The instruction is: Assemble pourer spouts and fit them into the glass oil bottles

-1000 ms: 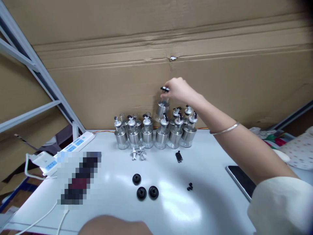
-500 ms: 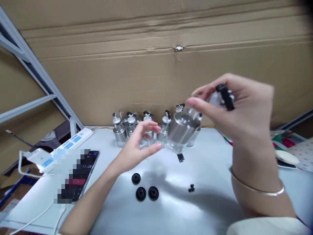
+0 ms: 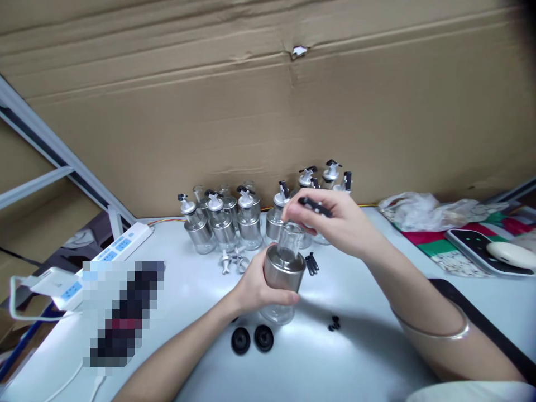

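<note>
My left hand (image 3: 262,285) is wrapped round the steel-banded body of a glass bottle (image 3: 285,271), held slightly tilted above the table. The bottle's glass neck points up and has no spout on it. Just above the neck is my right hand (image 3: 322,215), its fingers closed on a pourer with a black lever (image 3: 315,206); the pourer's lower part is hidden by the fingers. Black round caps (image 3: 263,338) lie below the bottle. Small black pieces (image 3: 334,324) sit to the right, and black strips (image 3: 312,263) lie beside the bottle.
Several bottles with spouts (image 3: 221,223) stand along the cardboard wall (image 3: 188,128). Silver spout parts (image 3: 233,262) lie in front of them. A power strip (image 3: 109,257) and a blurred-out phone (image 3: 125,318) are at left; a scale (image 3: 473,248) and plastic bag (image 3: 439,215) are at right.
The bottle has passed from my right hand to my left, which has closed round its body. My right hand has moved left and down to the neck, keeping the black-levered pourer.
</note>
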### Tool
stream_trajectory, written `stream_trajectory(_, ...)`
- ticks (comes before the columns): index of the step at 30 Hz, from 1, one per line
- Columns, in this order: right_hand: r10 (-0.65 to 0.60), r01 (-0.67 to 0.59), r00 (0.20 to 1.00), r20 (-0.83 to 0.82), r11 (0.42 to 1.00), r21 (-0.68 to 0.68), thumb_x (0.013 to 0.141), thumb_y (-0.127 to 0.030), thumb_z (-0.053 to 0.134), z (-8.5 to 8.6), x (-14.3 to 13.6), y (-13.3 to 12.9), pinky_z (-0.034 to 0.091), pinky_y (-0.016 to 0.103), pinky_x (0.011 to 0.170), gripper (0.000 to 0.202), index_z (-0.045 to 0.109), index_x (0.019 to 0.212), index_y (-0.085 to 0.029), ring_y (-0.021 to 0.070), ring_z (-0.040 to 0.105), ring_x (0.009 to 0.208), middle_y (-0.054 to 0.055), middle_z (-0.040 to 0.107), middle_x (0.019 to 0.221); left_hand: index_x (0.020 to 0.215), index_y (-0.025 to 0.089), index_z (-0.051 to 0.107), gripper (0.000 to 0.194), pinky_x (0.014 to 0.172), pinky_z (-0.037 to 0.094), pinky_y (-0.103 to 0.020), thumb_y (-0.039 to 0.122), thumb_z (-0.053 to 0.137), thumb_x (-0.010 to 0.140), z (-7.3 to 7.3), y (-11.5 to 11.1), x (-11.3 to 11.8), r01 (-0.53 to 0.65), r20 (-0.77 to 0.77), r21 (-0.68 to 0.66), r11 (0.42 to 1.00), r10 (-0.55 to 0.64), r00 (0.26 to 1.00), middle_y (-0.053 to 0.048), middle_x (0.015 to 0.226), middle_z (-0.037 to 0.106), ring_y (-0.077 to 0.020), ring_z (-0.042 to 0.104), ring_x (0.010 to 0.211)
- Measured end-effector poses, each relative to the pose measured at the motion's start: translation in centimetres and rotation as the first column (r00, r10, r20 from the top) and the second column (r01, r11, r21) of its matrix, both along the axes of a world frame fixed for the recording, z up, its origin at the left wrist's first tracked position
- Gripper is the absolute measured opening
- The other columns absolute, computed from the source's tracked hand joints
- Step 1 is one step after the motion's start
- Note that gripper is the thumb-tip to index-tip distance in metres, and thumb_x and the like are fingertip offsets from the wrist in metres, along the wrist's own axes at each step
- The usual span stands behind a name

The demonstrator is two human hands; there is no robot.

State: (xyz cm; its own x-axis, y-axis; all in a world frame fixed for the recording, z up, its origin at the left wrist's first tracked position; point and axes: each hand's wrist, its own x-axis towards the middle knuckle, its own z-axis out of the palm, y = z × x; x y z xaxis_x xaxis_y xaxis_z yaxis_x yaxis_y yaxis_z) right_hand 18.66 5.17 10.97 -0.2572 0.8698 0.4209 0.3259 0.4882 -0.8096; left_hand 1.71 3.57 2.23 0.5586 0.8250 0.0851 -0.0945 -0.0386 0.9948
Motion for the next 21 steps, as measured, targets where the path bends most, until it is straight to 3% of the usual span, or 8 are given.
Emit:
stream_trajectory(3,-0.008,-0.01,0.964,-0.266,0.998,-0.068,0.088,-0.053,0.051,-0.7,-0.2,0.8,0.045,0.03,0.071,0.045,0.058,0.061,-0.018,0.016,0.06,0.075,0.006,0.068,0.084,0.088,0.014,0.054,0.059,0.068,0.042,-0.03,0.04,0.084,0.044,-0.6,-0.2,0.5,-0.035,0.027,-0.096,0.995,0.038,0.999,-0.003,0.077,0.06,-0.0176,0.054,0.07)
stream_trajectory(5,0.038,-0.084,0.912,-0.408,0.992,-0.096,0.088,-0.053,0.051,-1.1,-0.8,1.0,0.045,0.03,0.079,0.046,0.058,0.059,-0.018,0.0179,0.062,0.088,0.007,0.07,0.09,0.086,0.014,0.055,0.059,0.066,0.041,-0.029,0.041,0.085,0.043,-0.8,-0.3,0.6,-0.049,0.029,-0.129,0.99,0.053,0.998,-0.003,0.075,0.059,-0.0168,0.053,0.068)
stream_trajectory(10,0.098,-0.262,0.753,-0.65,0.952,-0.16,0.083,-0.056,0.057,-1.7,-2.4,0.7,0.049,0.03,0.069,0.038,0.056,0.071,-0.02,0.018,0.064,0.08,0.005,0.071,0.081,0.083,0.014,0.056,0.055,0.066,0.04,-0.029,0.04,0.084,0.043,-0.5,-0.3,0.7,-0.061,0.024,-0.11,0.992,0.064,0.998,-0.003,0.075,0.058,-0.0168,0.051,0.069)
stream_trajectory(15,0.137,-0.358,0.674,-0.726,0.92,-0.159,0.083,-0.056,0.058,-2.1,-3.1,0.5,0.049,0.028,0.064,0.04,0.048,0.066,-0.02,0.015,0.062,0.066,0.004,0.071,0.072,0.082,0.015,0.055,0.055,0.067,0.04,-0.029,0.039,0.084,0.042,-0.2,-0.5,0.9,-0.063,-0.003,-0.119,0.991,0.063,0.998,-0.003,0.076,0.058,-0.0174,0.051,0.07)
stream_trajectory(21,0.112,-0.354,0.686,-0.719,0.914,-0.196,0.082,-0.054,0.058,-2.8,-3.1,1.1,0.047,0.027,0.06,0.041,0.049,0.063,-0.019,0.0141,0.059,0.057,0.003,0.068,0.064,0.08,0.015,0.053,0.052,0.065,0.039,-0.028,0.039,0.082,0.044,-0.2,-0.6,0.9,-0.087,-0.041,-0.124,0.988,0.082,0.996,-0.001,0.073,0.056,-0.0156,0.049,0.066)
